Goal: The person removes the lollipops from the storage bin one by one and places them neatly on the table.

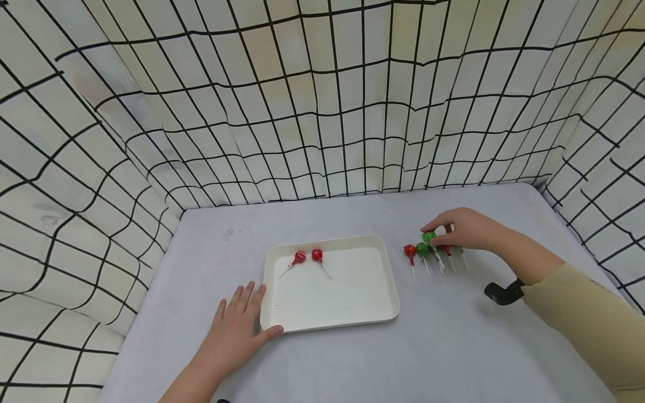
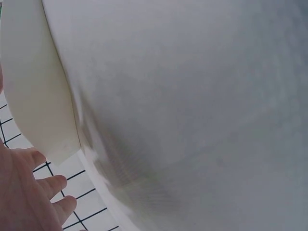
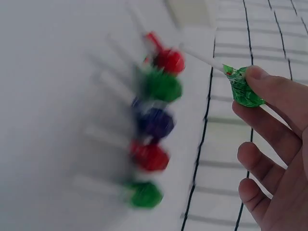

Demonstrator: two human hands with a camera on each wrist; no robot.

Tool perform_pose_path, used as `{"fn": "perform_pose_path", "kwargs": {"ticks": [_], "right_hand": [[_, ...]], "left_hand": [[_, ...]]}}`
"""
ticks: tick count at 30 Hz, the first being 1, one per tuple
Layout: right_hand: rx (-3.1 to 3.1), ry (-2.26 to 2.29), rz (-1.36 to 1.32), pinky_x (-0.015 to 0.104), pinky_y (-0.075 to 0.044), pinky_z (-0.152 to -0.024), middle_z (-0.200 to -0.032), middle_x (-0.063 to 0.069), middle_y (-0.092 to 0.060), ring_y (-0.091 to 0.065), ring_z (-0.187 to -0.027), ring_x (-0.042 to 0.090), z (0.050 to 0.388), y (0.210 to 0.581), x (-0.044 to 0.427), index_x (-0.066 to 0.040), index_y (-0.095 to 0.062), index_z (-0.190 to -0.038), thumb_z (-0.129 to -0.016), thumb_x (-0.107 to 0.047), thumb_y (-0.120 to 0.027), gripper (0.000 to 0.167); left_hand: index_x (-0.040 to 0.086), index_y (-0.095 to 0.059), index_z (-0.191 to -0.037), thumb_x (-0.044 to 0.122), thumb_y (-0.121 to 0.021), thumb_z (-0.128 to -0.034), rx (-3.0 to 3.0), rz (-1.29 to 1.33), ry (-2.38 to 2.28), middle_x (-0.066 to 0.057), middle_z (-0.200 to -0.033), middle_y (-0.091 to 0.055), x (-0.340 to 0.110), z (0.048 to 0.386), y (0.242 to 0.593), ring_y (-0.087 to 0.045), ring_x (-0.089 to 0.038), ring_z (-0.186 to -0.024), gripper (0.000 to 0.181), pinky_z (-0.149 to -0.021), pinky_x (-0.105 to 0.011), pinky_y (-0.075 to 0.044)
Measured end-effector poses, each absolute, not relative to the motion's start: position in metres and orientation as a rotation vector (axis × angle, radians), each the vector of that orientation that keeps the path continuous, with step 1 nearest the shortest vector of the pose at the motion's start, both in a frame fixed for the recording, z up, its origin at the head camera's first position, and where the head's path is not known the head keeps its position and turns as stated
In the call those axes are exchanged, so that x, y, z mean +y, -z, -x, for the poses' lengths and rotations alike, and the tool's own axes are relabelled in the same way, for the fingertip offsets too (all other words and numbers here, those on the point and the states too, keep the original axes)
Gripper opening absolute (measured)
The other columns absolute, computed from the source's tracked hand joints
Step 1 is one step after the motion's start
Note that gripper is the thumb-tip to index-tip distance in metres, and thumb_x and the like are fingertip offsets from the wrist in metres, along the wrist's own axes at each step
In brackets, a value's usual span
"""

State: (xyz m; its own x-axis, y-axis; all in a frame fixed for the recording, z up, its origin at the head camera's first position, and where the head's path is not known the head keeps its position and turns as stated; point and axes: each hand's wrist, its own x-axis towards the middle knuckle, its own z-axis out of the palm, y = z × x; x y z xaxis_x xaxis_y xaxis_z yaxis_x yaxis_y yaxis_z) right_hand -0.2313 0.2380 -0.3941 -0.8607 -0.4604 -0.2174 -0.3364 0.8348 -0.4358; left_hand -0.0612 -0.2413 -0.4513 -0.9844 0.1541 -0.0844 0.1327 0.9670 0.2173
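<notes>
My right hand pinches a green-wrapped lollipop by its candy head between thumb and index finger, with the white stick pointing away. In the right wrist view it is lifted above a row of lollipops on the table: a red one, a green one, a dark purple one, another red one and another green one. My left hand lies with fingers spread at the left edge of a white tray, thumb at its front corner. Two red lollipops lie inside the tray.
A white cloth covers the table. White walls with a black grid pattern rise behind and at both sides. A black curved piece sticks out at the right wrist.
</notes>
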Motion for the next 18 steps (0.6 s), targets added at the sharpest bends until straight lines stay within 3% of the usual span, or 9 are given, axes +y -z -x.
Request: {"fn": "perform_pose_path", "kwargs": {"ticks": [5, 12, 15, 18], "right_hand": [[2.75, 0.546, 0.519, 0.031, -0.046, -0.063, -0.113, 0.003, -0.068, -0.054, -0.088, 0.021, 0.225, 0.401, 0.284, -0.016, -0.072, -0.123, -0.089, -0.033, -0.075, 0.038], [2.775, 0.564, 0.43, 0.032, -0.042, -0.059, -0.098, 0.002, -0.064, -0.049, -0.082, 0.021, 0.226, 0.406, 0.318, -0.013, -0.07, -0.126, -0.09, -0.033, -0.074, 0.041], [2.75, 0.567, 0.425, 0.033, -0.044, -0.061, -0.107, 0.008, -0.067, -0.051, -0.085, 0.023, 0.229, 0.409, 0.321, -0.012, -0.07, -0.126, -0.09, -0.035, -0.074, 0.043], [2.726, 0.557, 0.41, 0.041, -0.053, -0.072, -0.122, 0.018, -0.065, -0.056, -0.095, 0.03, 0.235, 0.418, 0.324, -0.011, -0.07, -0.125, -0.09, -0.034, -0.073, 0.042]], "left_hand": [[0.007, -0.032, -0.155, 0.066, -0.064, -0.085, 3.009, -0.219, -0.313, -0.02, -0.16, -0.026, -0.24, 0.062, 0.451, -0.02, -0.043, -0.147, 0.097, -0.114, -0.067, -0.014], [0.007, -0.03, -0.156, 0.065, -0.064, -0.085, 2.997, -0.204, -0.313, -0.02, -0.16, -0.025, -0.24, 0.062, 0.452, -0.019, -0.043, -0.147, 0.098, -0.114, -0.068, -0.013], [0.007, -0.029, -0.156, 0.065, -0.064, -0.0852, 2.987, -0.194, -0.318, -0.02, -0.161, -0.024, -0.24, 0.062, 0.452, -0.018, -0.043, -0.147, 0.098, -0.114, -0.068, -0.012], [0.007, -0.029, -0.156, 0.065, -0.063, -0.0855, 2.987, -0.194, -0.317, -0.02, -0.161, -0.025, -0.24, 0.061, 0.451, -0.018, -0.042, -0.148, 0.098, -0.114, -0.067, -0.013]]}}
